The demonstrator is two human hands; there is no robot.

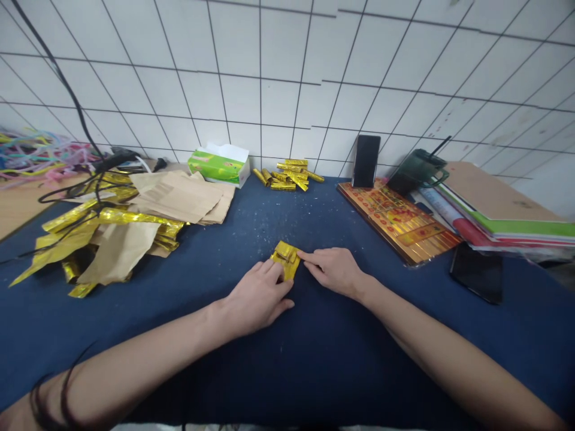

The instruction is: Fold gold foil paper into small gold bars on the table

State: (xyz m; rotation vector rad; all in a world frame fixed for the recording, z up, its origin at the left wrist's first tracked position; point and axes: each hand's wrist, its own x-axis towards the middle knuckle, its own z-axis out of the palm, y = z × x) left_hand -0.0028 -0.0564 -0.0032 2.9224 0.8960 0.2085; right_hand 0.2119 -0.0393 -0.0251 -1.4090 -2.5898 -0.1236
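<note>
1. Blue worktop (148,353) seen below tiled wall (260,90); foil rolls (287,175) stacked behind, paper sheets (179,197) to left.
2. Gold foil piece (285,258) held at worktop centre, between hands.
3. Left hand (258,293) closed on its left edge; right hand (335,270) pinching its right edge.

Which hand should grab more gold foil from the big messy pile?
Probably the left hand: it sits nearer the gold foil pile on the blue table cover. The right hand is farther off, beyond the folded gold foil piece both hands touch.
</note>
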